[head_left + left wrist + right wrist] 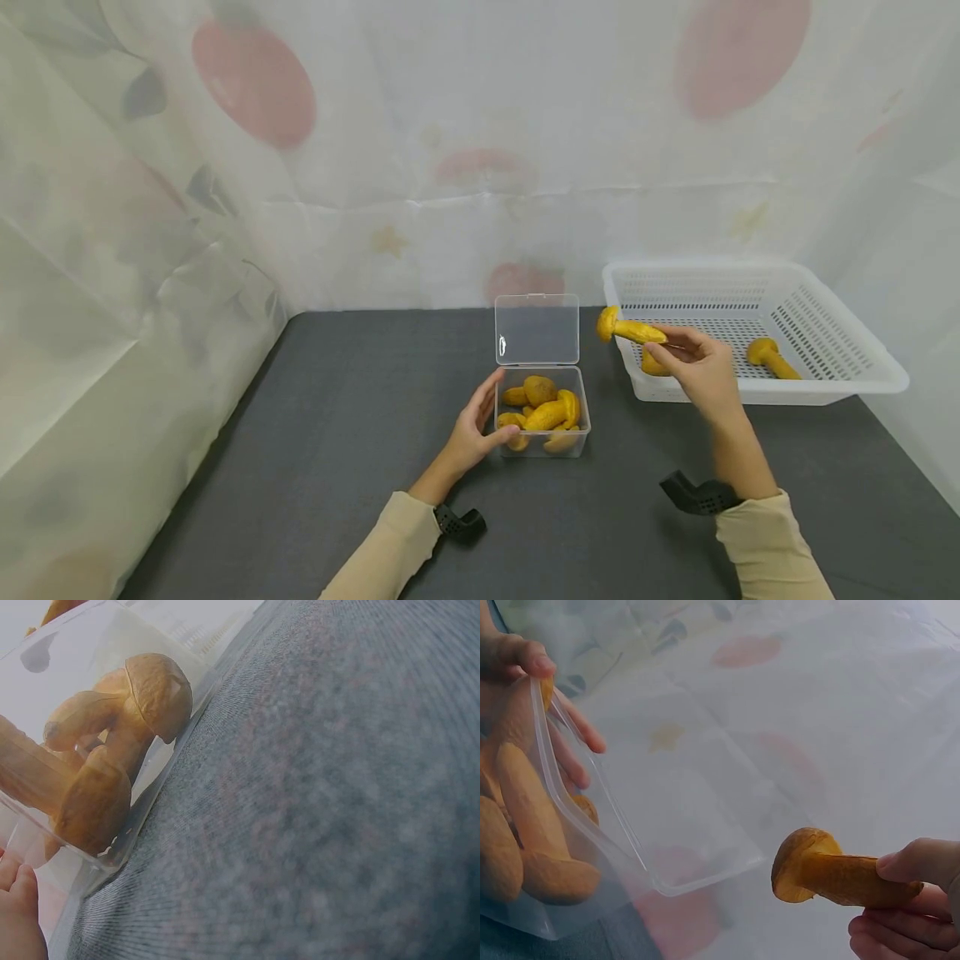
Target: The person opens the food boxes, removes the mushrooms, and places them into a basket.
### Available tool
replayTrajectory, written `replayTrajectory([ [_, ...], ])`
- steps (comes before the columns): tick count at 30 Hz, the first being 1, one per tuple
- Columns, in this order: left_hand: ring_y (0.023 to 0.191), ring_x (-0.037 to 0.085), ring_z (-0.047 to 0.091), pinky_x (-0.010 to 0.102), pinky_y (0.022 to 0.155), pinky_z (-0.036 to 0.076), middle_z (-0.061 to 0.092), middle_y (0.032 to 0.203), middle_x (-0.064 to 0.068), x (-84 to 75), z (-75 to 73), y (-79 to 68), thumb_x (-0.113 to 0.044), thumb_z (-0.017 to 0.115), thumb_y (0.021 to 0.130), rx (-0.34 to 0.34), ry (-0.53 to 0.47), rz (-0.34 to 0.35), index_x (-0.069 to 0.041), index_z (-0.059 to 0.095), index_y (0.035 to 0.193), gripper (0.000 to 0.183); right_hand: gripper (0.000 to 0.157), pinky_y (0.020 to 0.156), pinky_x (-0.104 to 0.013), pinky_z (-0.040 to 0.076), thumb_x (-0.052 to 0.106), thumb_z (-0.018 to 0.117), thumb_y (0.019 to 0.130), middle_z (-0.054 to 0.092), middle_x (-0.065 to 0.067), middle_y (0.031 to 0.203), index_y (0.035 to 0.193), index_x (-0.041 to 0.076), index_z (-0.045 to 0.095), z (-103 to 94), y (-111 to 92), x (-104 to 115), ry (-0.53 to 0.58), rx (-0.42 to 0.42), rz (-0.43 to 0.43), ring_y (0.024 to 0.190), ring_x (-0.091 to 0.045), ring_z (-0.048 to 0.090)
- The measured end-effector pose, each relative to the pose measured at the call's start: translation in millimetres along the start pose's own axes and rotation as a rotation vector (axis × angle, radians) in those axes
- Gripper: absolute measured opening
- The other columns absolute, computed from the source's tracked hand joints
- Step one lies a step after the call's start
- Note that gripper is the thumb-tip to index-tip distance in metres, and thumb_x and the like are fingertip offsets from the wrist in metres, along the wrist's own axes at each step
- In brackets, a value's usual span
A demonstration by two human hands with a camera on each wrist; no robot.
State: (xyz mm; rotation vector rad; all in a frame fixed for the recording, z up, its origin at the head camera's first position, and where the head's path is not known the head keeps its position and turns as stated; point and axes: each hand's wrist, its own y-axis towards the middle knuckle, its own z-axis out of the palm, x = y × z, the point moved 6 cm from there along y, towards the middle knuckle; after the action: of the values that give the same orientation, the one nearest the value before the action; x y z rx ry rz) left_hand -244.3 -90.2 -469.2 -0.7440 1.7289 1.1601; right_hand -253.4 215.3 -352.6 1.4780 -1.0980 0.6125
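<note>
Here, right hand (703, 364) pinches mushroom (632, 329) only at its right end, so it could slip; left hand (472, 429) spreads against box (537, 448).

Soft light, tabletop (315, 795) seemingly blurred up close

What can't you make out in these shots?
- Head: full shape of the mushroom at the basket's left end; the right hand covers part of it.
- Head: exact count of mushrooms in the box; they overlap.
- Right wrist: part of the held mushroom's stem; the thumb covers it.
- Left wrist: most of the left hand; cut off by the frame edge.
</note>
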Motion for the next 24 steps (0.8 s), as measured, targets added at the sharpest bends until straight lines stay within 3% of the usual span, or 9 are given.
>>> replayTrajectory([
  [11,0.15,0.039,0.015,0.006,0.115,0.022,0.017,0.162,0.018,1.2,-0.3,0.2,-0.025,0.07,0.089,0.007,0.004,-0.018,-0.009,0.021,0.154,0.083,0.031,0.072,-0.003,0.052,-0.003,0.07,0.083,0.067,0.027,0.09,0.112,-0.015,0.064,-18.2,4,-14,0.028,-0.135,0.093,0.078,0.011,0.064],
  [24,0.15,0.038,0.014,0.005,0.114,0.022,0.016,0.162,0.017,1.0,0.2,-0.2,-0.03,0.071,0.088,0.007,-0.012,-0.019,-0.011,0.022,0.154,0.084,0.034,0.071,0.0,0.049,0.002,0.072,0.083,0.062,0.031,0.085,0.113,-0.013,0.065,-26.7,4,-24,-0.038,-0.261,0.182,0.078,0.014,0.061],
])
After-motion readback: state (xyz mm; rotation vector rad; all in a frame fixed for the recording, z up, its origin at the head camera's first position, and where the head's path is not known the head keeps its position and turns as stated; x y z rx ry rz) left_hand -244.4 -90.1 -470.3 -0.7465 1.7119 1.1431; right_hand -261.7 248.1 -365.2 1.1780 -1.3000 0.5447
